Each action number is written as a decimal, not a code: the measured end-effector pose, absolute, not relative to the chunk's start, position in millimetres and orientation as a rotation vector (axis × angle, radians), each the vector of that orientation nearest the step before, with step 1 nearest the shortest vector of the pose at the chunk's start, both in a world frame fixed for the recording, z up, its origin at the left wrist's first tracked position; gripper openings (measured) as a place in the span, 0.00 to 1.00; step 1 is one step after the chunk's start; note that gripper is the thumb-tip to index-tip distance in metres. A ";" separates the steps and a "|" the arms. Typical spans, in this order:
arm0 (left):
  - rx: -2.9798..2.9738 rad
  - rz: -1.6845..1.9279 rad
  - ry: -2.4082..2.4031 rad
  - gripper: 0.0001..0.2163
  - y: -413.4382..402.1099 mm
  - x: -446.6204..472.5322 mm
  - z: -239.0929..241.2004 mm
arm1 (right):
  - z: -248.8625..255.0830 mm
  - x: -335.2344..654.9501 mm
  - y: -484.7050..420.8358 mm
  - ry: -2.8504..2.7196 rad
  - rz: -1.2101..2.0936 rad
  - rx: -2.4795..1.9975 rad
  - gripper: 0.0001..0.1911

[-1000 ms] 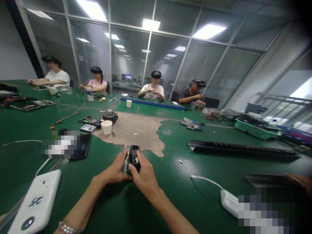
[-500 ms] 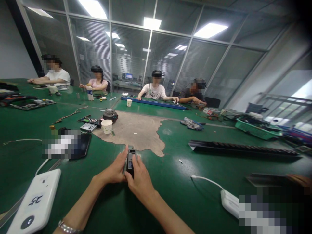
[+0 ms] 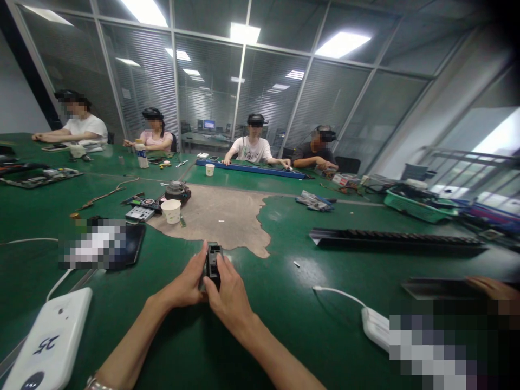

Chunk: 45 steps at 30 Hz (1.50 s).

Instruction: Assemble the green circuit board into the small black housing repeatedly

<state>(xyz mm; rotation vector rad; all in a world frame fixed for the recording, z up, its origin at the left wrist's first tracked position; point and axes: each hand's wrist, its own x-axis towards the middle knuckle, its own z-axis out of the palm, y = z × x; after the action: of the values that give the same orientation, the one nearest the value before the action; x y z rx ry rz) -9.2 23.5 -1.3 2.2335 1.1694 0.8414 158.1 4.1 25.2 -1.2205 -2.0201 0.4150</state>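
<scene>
Between my two hands, just above or on the green tabletop, is a small black box-shaped part [image 3: 212, 265] with slots and openings in its upper face. My left hand [image 3: 189, 283] is closed along its left side, with the thumb and fingers pressed against it. From the right, my right hand [image 3: 229, 287] grips it, fingers reaching over its edge. My palms hide its lower part, and its exact kind does not show. A bare tan patch [image 3: 219, 208] of the table begins right beyond my fingertips.
A paper cup [image 3: 171, 212] stands by several electronic parts. Left lie a pixelated dark device [image 3: 134, 244] and a white power bank [image 3: 51, 338]; right are a white cable [image 3: 345, 295], a long black strip [image 3: 394, 241] and a co-worker's hand [image 3: 493, 286]. Several people sit opposite.
My view has shifted slightly, so the table and objects sit a little further left. My right fingers have moved a little on the black part, showing more of its top.
</scene>
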 end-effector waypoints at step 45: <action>2.160 0.773 1.208 0.53 26.7 -8.8 -3.9 | 15.4 235.7 2.6 -1.800 0.389 -1.240 0.28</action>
<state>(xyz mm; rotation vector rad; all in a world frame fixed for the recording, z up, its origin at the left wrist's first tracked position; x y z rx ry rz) -8.8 26.7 -3.9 2.1600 1.2084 0.7730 235.7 2.6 15.4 -1.2396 -1.7995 0.3889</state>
